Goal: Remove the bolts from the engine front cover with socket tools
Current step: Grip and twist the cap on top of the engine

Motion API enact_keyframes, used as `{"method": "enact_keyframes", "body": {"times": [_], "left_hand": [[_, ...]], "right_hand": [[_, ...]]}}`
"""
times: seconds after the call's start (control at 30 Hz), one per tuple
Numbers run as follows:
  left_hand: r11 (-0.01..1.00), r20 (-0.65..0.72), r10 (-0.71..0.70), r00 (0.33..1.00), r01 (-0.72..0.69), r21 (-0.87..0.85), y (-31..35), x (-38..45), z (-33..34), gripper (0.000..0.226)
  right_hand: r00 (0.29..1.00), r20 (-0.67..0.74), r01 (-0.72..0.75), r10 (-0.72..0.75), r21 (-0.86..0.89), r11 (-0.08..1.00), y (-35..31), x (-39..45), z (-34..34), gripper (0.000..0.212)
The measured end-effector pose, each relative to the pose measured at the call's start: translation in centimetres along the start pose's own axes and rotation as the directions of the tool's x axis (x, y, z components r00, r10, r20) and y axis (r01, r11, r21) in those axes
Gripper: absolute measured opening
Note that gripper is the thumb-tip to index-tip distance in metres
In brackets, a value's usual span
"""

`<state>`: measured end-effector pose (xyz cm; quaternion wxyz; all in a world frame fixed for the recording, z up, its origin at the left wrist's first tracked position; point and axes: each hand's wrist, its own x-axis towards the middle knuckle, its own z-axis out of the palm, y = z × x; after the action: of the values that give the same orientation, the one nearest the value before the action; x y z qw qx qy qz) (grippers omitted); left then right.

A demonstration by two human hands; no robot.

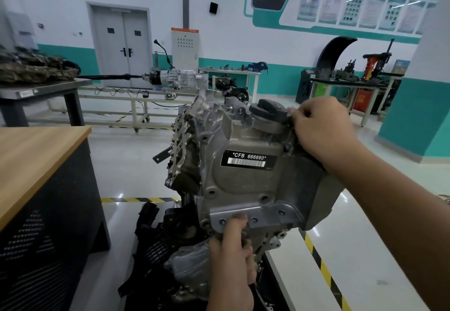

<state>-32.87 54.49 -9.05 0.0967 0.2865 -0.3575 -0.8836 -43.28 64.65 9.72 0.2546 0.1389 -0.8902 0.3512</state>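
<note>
Grey cast-aluminium front cover (246, 177) in both our hands, up off the engine.

From the head cam we've got the front cover held upright in the middle of the shot, in front of and above the dark engine block (175, 245) on its stand. Our right hand (321, 130) has fingers curled over the cover's top right edge, just beside the black oil filler cap (269, 111). Our left hand (231, 250) grips the bottom edge, thumb pressed on the lower flange. Black label reading *CFB 666660* (248, 159) faces us. Bolt holes (211, 192) around the rim look open as far as we can tell. Wood-topped counter (36, 155) sits off to the left, and yellow-black floor tape (323, 267) runs under the cover to the right.
</note>
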Motion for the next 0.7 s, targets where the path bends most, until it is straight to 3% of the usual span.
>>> {"method": "enact_keyframes", "body": {"times": [0.1,0.2,0.37,0.47,0.57,0.63,0.7], "left_hand": [[1.000,0.006,-0.005,1.000,0.005,0.009,0.2,0.0,0.0,0.051],[1.000,0.001,-0.014,1.000,0.014,0.017,0.4,-0.2,0.1,0.041],[0.999,-0.030,-0.040,0.999,0.040,0.012,0.6,-0.3,0.3,0.044],[0.998,-0.028,-0.047,0.998,0.048,0.028,0.9,-0.7,0.6,0.046],[0.998,0.032,-0.040,0.999,0.039,0.039,1.1,-1.1,1.2,0.058],[0.999,0.055,-0.003,0.998,0.000,0.045,1.3,-1.1,1.0,0.063],[0.991,0.178,0.059,0.982,-0.079,0.106,1.6,-1.2,-0.1,0.042]], "right_hand": [[0.998,0.042,-0.057,0.053,0.096,0.994,0.4,0.7,-0.4,0.023],[0.988,0.086,-0.146,0.130,0.229,0.962,0.8,1.0,-0.8,0.031],[0.994,0.102,-0.058,0.036,0.220,0.974,1.5,1.1,-0.5,0.042],[0.987,0.148,-0.108,0.058,0.360,0.927,2.8,1.9,-1.4,0.031],[0.993,0.089,0.036,-0.078,0.401,0.915,4.0,2.9,-3.0,0.012],[0.951,0.214,0.128,-0.221,0.380,0.916,3.9,3.5,-3.7,0.004],[0.862,0.392,0.193,-0.322,0.335,0.922,3.3,4.5,-4.0,0.012]]}}
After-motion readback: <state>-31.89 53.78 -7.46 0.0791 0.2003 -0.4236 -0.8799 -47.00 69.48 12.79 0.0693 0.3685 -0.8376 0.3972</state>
